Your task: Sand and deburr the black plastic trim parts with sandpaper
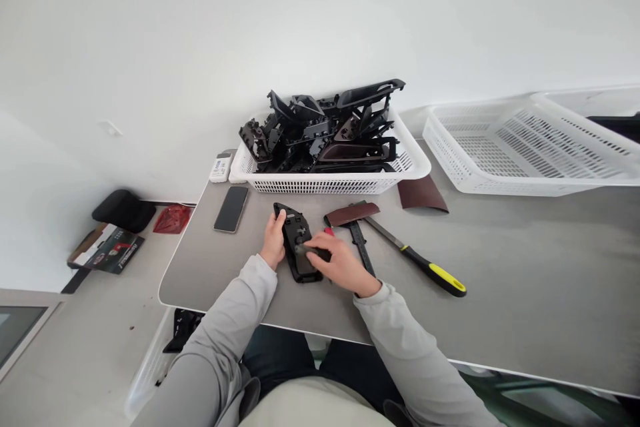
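A black plastic trim part (pixel 294 225) is tilted near the table's front edge, its clip side facing up. My left hand (pixel 273 241) is closed on its left edge, thumb on top. Over the part's middle, my right hand (pixel 340 263) is closed on a small tool with a dark handle (pixel 324 255); its greyish end meets the part, and its exact kind is unclear. Just right lie a dark caliper (pixel 361 248), a piece of brown sandpaper (pixel 353 213) and something red partly hidden. A file (pixel 425 265) with a black and yellow handle lies farther right.
Behind my hands stands a white basket (pixel 320 183) heaped with black trim parts (pixel 320 130). More white baskets (pixel 505 183) stand at right. A phone (pixel 231 209), a small white case (pixel 221 167) and a second brown sheet (pixel 423 194) lie on the table (pixel 525 280).
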### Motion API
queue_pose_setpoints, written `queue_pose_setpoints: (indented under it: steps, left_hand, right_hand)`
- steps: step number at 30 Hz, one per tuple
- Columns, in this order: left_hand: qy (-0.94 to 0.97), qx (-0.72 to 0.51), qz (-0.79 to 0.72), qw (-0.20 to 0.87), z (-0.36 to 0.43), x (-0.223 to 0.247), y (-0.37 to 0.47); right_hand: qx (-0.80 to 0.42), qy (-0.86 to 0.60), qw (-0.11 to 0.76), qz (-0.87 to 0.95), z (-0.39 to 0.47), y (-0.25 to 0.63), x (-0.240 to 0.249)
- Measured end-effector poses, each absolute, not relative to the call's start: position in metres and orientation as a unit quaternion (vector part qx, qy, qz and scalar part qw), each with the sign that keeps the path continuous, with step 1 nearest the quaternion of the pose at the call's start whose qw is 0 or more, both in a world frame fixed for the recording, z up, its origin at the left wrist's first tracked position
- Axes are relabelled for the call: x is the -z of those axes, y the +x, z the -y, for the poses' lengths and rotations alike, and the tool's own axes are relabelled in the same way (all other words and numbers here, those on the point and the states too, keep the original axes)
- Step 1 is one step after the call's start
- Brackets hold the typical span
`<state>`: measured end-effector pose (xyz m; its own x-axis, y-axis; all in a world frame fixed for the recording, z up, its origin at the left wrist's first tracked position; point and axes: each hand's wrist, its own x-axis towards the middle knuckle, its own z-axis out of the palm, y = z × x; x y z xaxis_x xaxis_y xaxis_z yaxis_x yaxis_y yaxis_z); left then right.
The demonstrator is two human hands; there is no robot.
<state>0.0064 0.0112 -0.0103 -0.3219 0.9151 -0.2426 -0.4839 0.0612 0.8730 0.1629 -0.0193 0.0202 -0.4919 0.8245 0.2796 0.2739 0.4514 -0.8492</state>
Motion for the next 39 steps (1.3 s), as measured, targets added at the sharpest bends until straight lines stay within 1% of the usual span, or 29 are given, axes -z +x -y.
queue_pose_setpoints:
  steps: [2, 4, 10, 14, 16, 19, 20, 22, 24, 26, 27, 29, 32, 36, 39]
  left_hand:
    - [0.237, -0.640, -0.494, 0.540, -0.010, 0.011, 0.007]
    - [0.253, -0.629, -0.503, 0.536, -0.009, 0.011, 0.008]
    - [0.267, -0.623, -0.534, 0.505, -0.008, 0.010, 0.008]
    - [0.282, -0.619, -0.533, 0.503, -0.008, 0.010, 0.009]
    - [0.289, -0.613, -0.537, 0.502, -0.008, 0.011, 0.009]
    - [0.287, -0.610, -0.543, 0.500, -0.009, 0.012, 0.008]
    - [0.285, -0.611, -0.542, 0.501, -0.009, 0.012, 0.008]
    - [0.283, -0.614, -0.541, 0.501, -0.009, 0.011, 0.007]
    - [0.290, -0.613, -0.541, 0.497, -0.008, 0.009, 0.006]
    - [0.307, -0.605, -0.539, 0.500, -0.007, 0.007, 0.007]
    - [0.316, -0.600, -0.537, 0.502, -0.006, 0.006, 0.008]
    - [0.325, -0.592, -0.534, 0.508, -0.005, 0.005, 0.009]
    - [0.329, -0.587, -0.536, 0.511, -0.003, 0.004, 0.010]
    - [0.345, -0.572, -0.544, 0.508, -0.002, 0.002, 0.009]
    - [0.347, -0.568, -0.547, 0.508, -0.002, 0.001, 0.009]
  right_hand:
    - [-0.338, -0.412, 0.420, 0.735, 0.018, 0.162, -0.019]
    - [-0.312, -0.426, 0.440, 0.726, 0.017, 0.160, -0.016]
    - [-0.335, -0.337, 0.370, 0.798, 0.024, 0.156, -0.015]
    - [-0.258, -0.379, 0.373, 0.807, 0.028, 0.149, -0.016]
    - [-0.226, -0.395, 0.338, 0.824, 0.029, 0.147, -0.016]
    - [-0.233, -0.389, 0.310, 0.836, 0.028, 0.148, -0.013]
    - [-0.245, -0.387, 0.317, 0.830, 0.027, 0.151, -0.012]
    - [-0.256, -0.402, 0.359, 0.802, 0.024, 0.156, -0.011]
    - [-0.239, -0.427, 0.417, 0.766, 0.021, 0.159, -0.011]
    - [-0.204, -0.424, 0.453, 0.757, 0.020, 0.158, -0.013]
    - [-0.189, -0.410, 0.453, 0.769, 0.019, 0.157, -0.014]
    - [-0.164, -0.382, 0.423, 0.805, 0.019, 0.152, -0.014]
    - [-0.142, -0.400, 0.390, 0.817, 0.017, 0.149, -0.010]
    - [-0.113, -0.492, 0.432, 0.747, 0.010, 0.157, -0.001]
    - [-0.135, -0.468, 0.475, 0.733, 0.010, 0.159, -0.002]
